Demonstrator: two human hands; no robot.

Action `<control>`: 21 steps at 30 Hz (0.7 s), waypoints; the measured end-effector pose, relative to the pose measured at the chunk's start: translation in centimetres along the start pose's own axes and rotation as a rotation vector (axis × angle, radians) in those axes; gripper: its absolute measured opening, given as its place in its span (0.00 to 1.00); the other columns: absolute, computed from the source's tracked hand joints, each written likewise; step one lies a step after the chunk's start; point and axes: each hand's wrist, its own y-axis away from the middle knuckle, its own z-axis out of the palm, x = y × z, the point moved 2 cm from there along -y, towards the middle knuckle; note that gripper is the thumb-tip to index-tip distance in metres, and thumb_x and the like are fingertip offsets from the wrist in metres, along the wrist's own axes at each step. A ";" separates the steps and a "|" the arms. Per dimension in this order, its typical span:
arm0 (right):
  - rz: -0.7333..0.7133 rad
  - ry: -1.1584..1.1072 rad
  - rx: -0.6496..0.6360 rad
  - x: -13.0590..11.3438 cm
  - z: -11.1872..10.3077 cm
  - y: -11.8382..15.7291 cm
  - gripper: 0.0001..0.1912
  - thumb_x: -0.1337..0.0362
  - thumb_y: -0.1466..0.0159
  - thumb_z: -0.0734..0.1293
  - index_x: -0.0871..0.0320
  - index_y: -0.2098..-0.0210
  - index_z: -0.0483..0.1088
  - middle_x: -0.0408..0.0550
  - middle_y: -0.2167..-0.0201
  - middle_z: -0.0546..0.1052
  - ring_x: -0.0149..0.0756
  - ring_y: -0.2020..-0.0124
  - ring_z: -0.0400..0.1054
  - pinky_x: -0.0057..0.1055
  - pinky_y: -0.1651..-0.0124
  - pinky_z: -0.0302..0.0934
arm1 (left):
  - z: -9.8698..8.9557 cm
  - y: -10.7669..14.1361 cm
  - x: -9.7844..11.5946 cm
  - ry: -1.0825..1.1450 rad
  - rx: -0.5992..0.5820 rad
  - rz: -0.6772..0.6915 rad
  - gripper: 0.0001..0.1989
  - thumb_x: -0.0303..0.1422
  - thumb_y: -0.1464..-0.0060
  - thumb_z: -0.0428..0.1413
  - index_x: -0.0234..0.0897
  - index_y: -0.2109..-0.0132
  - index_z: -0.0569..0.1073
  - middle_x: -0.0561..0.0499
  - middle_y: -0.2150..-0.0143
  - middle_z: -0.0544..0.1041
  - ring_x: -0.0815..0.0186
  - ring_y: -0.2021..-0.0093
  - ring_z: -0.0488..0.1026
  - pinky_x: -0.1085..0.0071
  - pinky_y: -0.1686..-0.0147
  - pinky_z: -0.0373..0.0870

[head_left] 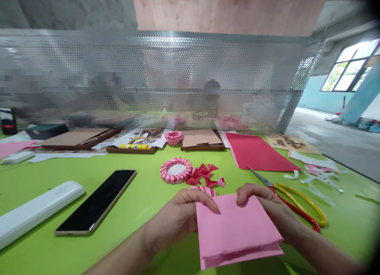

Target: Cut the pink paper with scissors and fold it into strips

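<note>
A folded sheet of pink paper [237, 229] is held up near the table's front, its fold at the top and two uneven lower edges apart. My left hand [185, 211] grips its upper left corner, thumb on the front face. At the upper right, my right hand [264, 205] pinches the same paper. Behind the paper lie red folded paper pieces [204, 175] and a pink-and-red striped paper ring [176, 170]. Scissors [292, 199] with one yellow and one red handle rest close to my right hand, blades apart.
A black phone [97, 201] and a white elongated device [41, 211] lie at left. Red paper sheets [261, 152] and white paper scraps [323, 176] are at right. Brown trays [204, 147] and a striped paper basket [174, 137] stand before a perforated metal screen [166, 77].
</note>
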 end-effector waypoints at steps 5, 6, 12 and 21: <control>-0.072 0.091 -0.050 0.0 -0.5 0.1 0.09 0.64 0.43 0.62 0.56 0.76 0.72 0.42 0.75 0.67 0.24 0.79 0.57 0.22 0.80 0.48 | -0.3 -0.1 -0.1 -0.014 -0.018 -0.014 0.06 0.24 0.55 0.54 0.34 0.74 0.75 0.47 0.72 0.75 0.68 0.73 0.70 0.76 0.76 0.62; -0.082 0.109 -0.060 0.0 -0.7 0.0 0.09 0.64 0.43 0.62 0.56 0.76 0.72 0.42 0.76 0.67 0.24 0.79 0.57 0.22 0.80 0.48 | -0.3 -0.1 -0.1 -0.017 -0.028 -0.014 0.06 0.24 0.55 0.54 0.34 0.73 0.75 0.47 0.71 0.75 0.68 0.73 0.71 0.76 0.75 0.62; -0.095 0.139 -0.115 -0.2 -0.9 -0.3 0.09 0.65 0.43 0.63 0.56 0.77 0.72 0.41 0.76 0.68 0.24 0.78 0.57 0.22 0.78 0.48 | -0.1 0.0 0.1 -0.030 -0.075 -0.022 0.06 0.23 0.55 0.54 0.32 0.72 0.76 0.47 0.73 0.74 0.69 0.73 0.70 0.77 0.75 0.61; -0.016 0.075 -0.003 -0.3 -0.6 -0.1 0.12 0.60 0.46 0.67 0.48 0.62 0.71 0.40 0.71 0.72 0.25 0.75 0.60 0.20 0.74 0.53 | -0.4 -0.3 -0.1 -0.031 0.071 -0.001 0.03 0.25 0.59 0.56 0.33 0.74 0.75 0.49 0.73 0.74 0.70 0.75 0.69 0.77 0.78 0.58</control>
